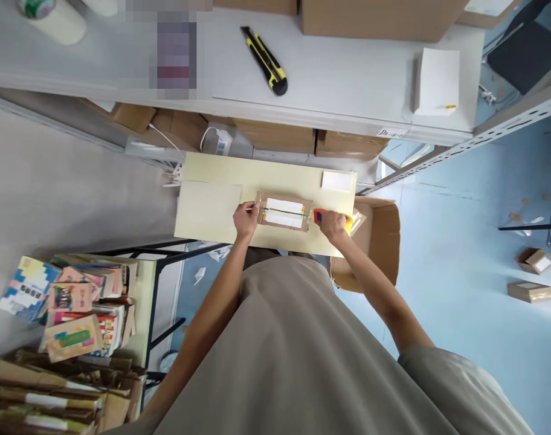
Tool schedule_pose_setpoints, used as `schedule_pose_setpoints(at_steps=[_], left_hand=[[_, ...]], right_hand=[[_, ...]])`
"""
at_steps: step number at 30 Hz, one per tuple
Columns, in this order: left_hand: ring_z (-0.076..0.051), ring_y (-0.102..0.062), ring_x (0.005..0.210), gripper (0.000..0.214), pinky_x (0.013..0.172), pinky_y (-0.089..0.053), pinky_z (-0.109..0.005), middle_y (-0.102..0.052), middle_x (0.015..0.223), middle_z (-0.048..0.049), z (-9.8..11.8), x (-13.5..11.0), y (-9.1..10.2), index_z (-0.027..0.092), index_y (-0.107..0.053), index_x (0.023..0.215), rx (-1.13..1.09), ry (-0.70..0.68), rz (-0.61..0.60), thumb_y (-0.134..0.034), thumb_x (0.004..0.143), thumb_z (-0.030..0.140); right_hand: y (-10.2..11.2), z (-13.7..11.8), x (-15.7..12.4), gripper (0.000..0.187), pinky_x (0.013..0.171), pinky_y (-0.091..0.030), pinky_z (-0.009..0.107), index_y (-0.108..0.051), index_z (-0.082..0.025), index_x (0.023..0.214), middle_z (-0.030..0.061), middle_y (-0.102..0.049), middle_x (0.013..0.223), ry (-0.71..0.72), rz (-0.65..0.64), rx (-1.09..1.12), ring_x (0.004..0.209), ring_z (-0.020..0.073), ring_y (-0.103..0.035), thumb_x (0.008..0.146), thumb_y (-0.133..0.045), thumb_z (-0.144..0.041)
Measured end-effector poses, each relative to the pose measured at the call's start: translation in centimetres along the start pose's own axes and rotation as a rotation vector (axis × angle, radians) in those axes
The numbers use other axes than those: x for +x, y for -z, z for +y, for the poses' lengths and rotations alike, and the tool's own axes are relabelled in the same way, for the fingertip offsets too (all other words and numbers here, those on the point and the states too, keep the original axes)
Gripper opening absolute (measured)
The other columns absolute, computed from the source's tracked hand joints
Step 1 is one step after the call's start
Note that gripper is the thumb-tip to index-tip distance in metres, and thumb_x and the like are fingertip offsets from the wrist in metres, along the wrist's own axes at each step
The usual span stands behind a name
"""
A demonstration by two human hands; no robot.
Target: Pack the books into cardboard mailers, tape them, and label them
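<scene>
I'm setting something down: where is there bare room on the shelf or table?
Shelf: between the cutter and white stack. Table: the strip behind the parcel, left of the white card. Crowded: the row of left hand, parcel and right hand with yellow tool.

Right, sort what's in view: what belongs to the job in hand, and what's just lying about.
In the job:
carton, left grip at its end
red-and-yellow tool in right grip
worktable beneath

Apparently just lying about:
cutter knife on shelf
books at lower left
small boxes on floor
</scene>
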State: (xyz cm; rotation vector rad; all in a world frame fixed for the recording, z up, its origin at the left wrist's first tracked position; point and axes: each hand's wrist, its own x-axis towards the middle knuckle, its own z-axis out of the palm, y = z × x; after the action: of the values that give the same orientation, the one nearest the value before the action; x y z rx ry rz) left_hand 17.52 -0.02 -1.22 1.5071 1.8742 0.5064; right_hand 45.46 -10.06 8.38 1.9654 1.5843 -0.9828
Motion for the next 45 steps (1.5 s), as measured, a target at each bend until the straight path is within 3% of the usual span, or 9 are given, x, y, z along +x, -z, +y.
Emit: schedule_pose_setpoints(at_steps=[7, 12, 18, 22, 26, 32, 36, 40, 45], left_hand=[[-0.038, -0.065, 0.143, 0.035, 0.127, -0.05, -0.054, -0.069, 0.142, -0.0238, 6.7, -3.0, -0.5, 0.018, -0.07, 0.134, 0.038, -0.293, 0.067, -0.068, 0.101, 0.029], [-0.032, -0.064, 0.144, 0.042, 0.128, -0.051, -0.052, -0.067, 0.148, -0.0169, 16.7, -7.5, -1.5, 0.028, -0.062, 0.155, -0.132, -0.887, 0.055, -0.05, 0.116, 0.039], [-0.034, -0.047, 0.164, 0.057, 0.139, -0.039, -0.057, -0.05, 0.171, -0.0156, 26.5, -3.9, -1.8, 0.031, -0.04, 0.175, -0.224, -1.072, 0.067, -0.043, 0.119, 0.042], [-0.032, -0.05, 0.162, 0.055, 0.139, -0.04, -0.057, -0.054, 0.169, -0.015, 28.5, -1.3, -1.7, 0.029, -0.043, 0.173, -0.237, -1.115, 0.04, -0.044, 0.119, 0.04], [-0.029, -0.059, 0.155, 0.048, 0.135, -0.046, -0.051, -0.063, 0.161, -0.0139, 25.3, -1.7, -1.7, 0.027, -0.054, 0.164, -0.223, -1.033, 0.003, -0.047, 0.117, 0.034], [-0.036, -0.068, 0.142, 0.041, 0.126, -0.054, -0.054, -0.072, 0.149, -0.0186, 10.8, -0.2, -0.7, 0.021, -0.068, 0.142, -0.107, -0.559, -0.062, -0.069, 0.103, 0.03], [-0.041, -0.075, 0.128, 0.026, 0.112, -0.059, -0.055, -0.08, 0.122, -0.02, 1.6, 0.1, -0.1, 0.022, -0.069, 0.117, 0.036, -0.146, -0.124, -0.075, 0.094, 0.035], [-0.037, -0.079, 0.099, 0.029, 0.087, -0.062, -0.043, -0.079, 0.089, -0.0104, -1.3, -0.8, -1.1, 0.029, -0.058, 0.096, 0.076, -0.071, -0.183, -0.08, 0.091, 0.048], [-0.034, -0.077, 0.087, 0.035, 0.08, -0.056, -0.038, -0.071, 0.074, -0.0067, -1.3, 0.0, -0.8, 0.03, -0.054, 0.084, 0.115, -0.09, -0.256, -0.075, 0.096, 0.055]], right_hand=[[2.0, 3.4, -3.1, 0.06, 0.087, -0.057, 0.036, -0.072, -0.008, 0.134, 0.0302, -0.08, 0.128, -0.215, 0.157, 0.257, 0.124, 0.0388, -0.078, 0.116, -0.042, -0.057], [9.3, 3.2, -7.6, 0.051, 0.09, -0.058, 0.038, -0.058, -0.013, 0.147, 0.0235, -0.081, 0.131, 0.01, 0.412, 0.432, 0.118, 0.0393, -0.077, 0.11, -0.053, -0.047], [19.5, 1.9, -6.1, 0.055, 0.115, -0.051, 0.059, -0.047, -0.009, 0.161, 0.029, -0.069, 0.145, 0.147, 0.849, 0.083, 0.136, 0.0468, -0.066, 0.116, -0.036, -0.038], [24.1, 1.6, -0.3, 0.056, 0.126, -0.039, 0.068, -0.044, -0.006, 0.166, 0.0309, -0.063, 0.152, 0.093, 0.927, -0.105, 0.146, 0.0457, -0.059, 0.117, -0.029, -0.031], [25.5, 2.1, 3.6, 0.062, 0.132, -0.031, 0.072, -0.037, -0.004, 0.172, 0.0318, -0.054, 0.164, 0.087, 0.954, -0.103, 0.155, 0.0437, -0.051, 0.117, -0.028, -0.03], [15.6, 2.4, 1.0, 0.069, 0.129, -0.037, 0.072, -0.025, -0.019, 0.183, 0.0245, -0.04, 0.179, 0.062, 1.032, 0.03, 0.169, 0.0437, -0.037, 0.12, -0.014, -0.043], [2.5, -1.6, -1.0, 0.074, 0.117, -0.054, 0.049, -0.026, -0.003, 0.18, 0.0351, -0.051, 0.17, -0.119, 0.573, 0.292, 0.154, 0.0407, -0.059, 0.12, -0.015, -0.044], [-5.5, -6.0, 0.5, 0.068, 0.101, -0.058, 0.031, -0.027, -0.002, 0.178, 0.0317, -0.069, 0.154, -0.183, 0.259, 0.37, 0.132, 0.0327, -0.076, 0.122, -0.018, -0.04], [-7.0, -5.9, 2.3, 0.066, 0.089, -0.055, 0.024, -0.04, -0.006, 0.174, 0.0249, -0.081, 0.132, -0.194, 0.323, 0.402, 0.112, 0.0267, -0.081, 0.123, -0.013, -0.037]])
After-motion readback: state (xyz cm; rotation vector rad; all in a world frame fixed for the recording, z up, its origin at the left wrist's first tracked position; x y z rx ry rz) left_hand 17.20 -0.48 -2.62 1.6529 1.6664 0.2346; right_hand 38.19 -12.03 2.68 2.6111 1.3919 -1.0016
